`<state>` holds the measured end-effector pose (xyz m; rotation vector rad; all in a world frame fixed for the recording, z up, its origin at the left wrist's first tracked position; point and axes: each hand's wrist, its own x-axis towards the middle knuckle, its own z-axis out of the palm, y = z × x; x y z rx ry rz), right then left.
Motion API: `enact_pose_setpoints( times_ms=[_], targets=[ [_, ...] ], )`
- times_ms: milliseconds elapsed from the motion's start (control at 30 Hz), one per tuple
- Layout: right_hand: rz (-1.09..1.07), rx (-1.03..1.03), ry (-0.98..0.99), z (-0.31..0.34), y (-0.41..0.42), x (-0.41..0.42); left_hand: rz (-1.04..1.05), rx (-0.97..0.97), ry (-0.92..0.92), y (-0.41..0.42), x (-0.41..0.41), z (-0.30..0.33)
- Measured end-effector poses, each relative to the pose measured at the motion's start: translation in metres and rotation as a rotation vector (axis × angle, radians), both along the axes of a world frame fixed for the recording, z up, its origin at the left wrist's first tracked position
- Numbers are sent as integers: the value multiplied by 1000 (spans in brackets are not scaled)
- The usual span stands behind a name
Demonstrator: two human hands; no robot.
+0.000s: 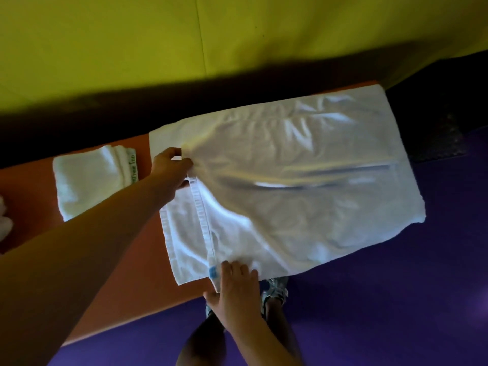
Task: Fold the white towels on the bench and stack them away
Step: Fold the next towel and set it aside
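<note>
- A large white towel lies spread across the right part of the orange bench, its right end hanging past the bench end over the purple floor.
- The towel is doubled over: an upper layer lies on a lower one, whose hemmed left edge shows uncovered at the left.
- The left hand pinches the far-left corner of the upper layer between thumb and curled fingers, holding it a little above the lower layer.
- The right hand holds the near-left corner of the same layer at the bench's near edge, fingers on top and thumb out to the left; a small blue tag shows just beside the fingertips.
- A folded white towel with green lettering on its edge lies on the bench, left of the spread towel and apart from it.
- A yellow-green wall stands behind the bench.
</note>
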<state>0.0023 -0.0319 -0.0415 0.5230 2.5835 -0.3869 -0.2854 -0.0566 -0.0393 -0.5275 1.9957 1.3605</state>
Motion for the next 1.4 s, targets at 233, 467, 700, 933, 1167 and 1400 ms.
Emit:
enact_pose_setpoints(
  times_ms=[233,467,700,933,1167,1400],
  targets=[
    [85,79,51,-22,-9,-4,78,27,-80,0,-15,-15],
    [-119,-247,314,31,22,24,43,-102,255,3,-18,7],
    [-320,-458,342,115,26,29,61,-329,591,-9,-11,79],
    [-576,-705,371,126,94,39,-11,-385,625,33,-5,108],
    [-921,-570,471,104,187,102,-85,-125,684,150,39,108],
    [-1060,-541,411,74,282,159,-130,46,649,289,89,98]
  ],
)
